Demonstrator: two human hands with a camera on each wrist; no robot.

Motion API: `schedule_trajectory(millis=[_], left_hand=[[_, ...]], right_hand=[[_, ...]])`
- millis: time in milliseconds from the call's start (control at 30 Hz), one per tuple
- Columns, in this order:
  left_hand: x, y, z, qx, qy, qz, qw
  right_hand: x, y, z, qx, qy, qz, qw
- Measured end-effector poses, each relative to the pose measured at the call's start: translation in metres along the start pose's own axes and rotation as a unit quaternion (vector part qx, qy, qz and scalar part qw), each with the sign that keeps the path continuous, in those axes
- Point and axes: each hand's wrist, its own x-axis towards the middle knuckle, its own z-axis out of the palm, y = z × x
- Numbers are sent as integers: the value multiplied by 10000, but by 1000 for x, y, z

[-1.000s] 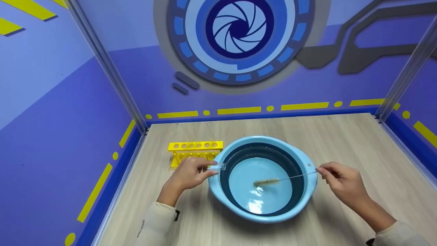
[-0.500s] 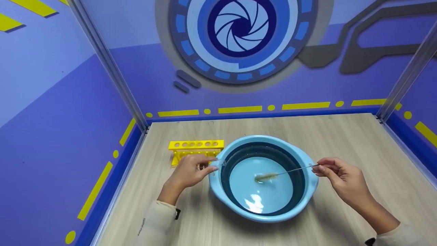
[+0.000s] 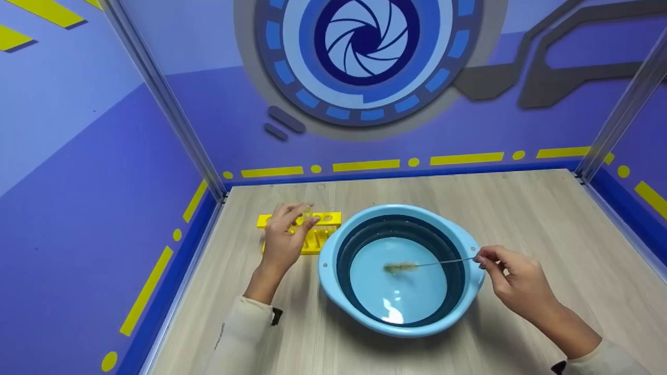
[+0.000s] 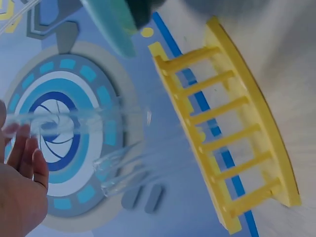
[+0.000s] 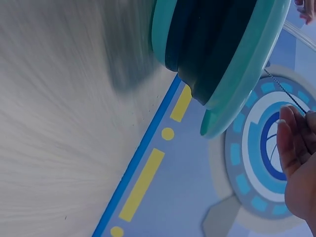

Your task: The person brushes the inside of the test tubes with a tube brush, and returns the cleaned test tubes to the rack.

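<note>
My left hand (image 3: 284, 237) pinches a clear glass test tube (image 3: 307, 212) between thumb and fingers, over the yellow test tube rack (image 3: 333, 216). In the left wrist view that tube (image 4: 84, 121) points toward the rack's holed top, its far end blurred. Two more clear tubes (image 4: 118, 185) stand in the rack beside it. My right hand (image 3: 516, 273) pinches the thin wire handle of a test tube brush (image 3: 402, 267). The brush's bristly head is inside the light blue basin (image 3: 324, 291), at the water; how deep it sits I cannot tell.
The basin, with a dark folding wall and water in it, stands close to the rack's right side on a wooden table (image 3: 547, 229). Blue printed panels (image 3: 203, 114) enclose the table at the back and both sides.
The left hand has carried the test tube from the basin's left rim back and leftward to above the rack, turning it upright. The right hand and brush have shifted only slightly.
</note>
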Motion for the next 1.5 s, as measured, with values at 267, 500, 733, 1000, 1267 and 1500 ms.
schedule_trajectory(millis=[267,500,733,1000,1267,1500], left_hand=[[1,-9,16,-400,1026,-160,9938],[2,-21,25,-445,1044,-818,9902],[4,-24,34,-294,853,-1033,9905],[9,-27,46,167,380,-989,9942],[20,-36,51,1032,460,-306,9931],[28,-51,55,2347,278,100,9716]], right_hand=[[-3,1,3,-182,90,-32,9998],[-7,2,3,-415,-80,-22,9991],[-6,5,0,-412,-99,-204,9989],[-7,5,3,-369,-176,-397,9984],[-10,6,7,-302,-123,-468,9984],[-14,7,10,-294,-311,-594,9973]])
